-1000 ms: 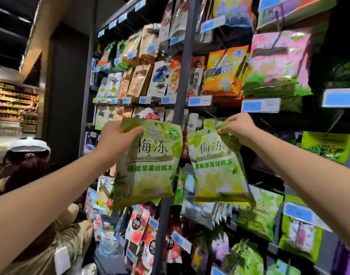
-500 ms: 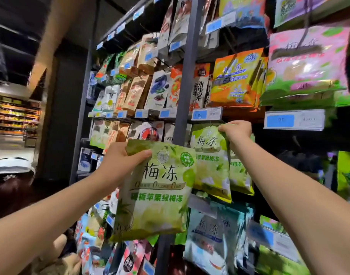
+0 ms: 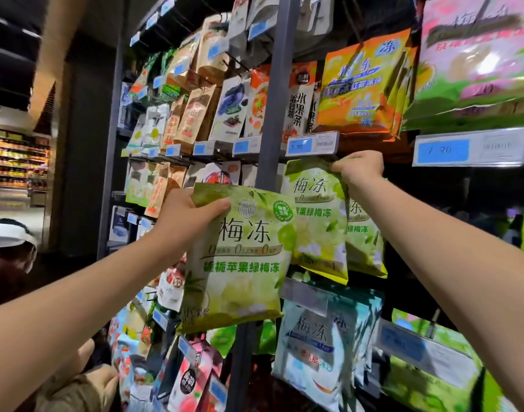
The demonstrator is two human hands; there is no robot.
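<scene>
Clutching front pouch point(image 3: 242, 263), left grip point(image 3: 183, 217) curls; right grip point(image 3: 358, 168) pinches hanging pouch point(image 3: 317, 209).

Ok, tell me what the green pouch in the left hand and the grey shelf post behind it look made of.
Green pouch: likely thin printed plastic film with a semi-matte finish. It creases where it is gripped and shows soft highlights. Grey shelf post: probably painted metal with a matte finish. It looks straight and rigid, and its colour is even with no shine.

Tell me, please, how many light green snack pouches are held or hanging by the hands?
3: one light green snack pouch in the left hand; a second pouch pinched by the right hand; a third pouch hanging behind it. More may be hidden.
</scene>
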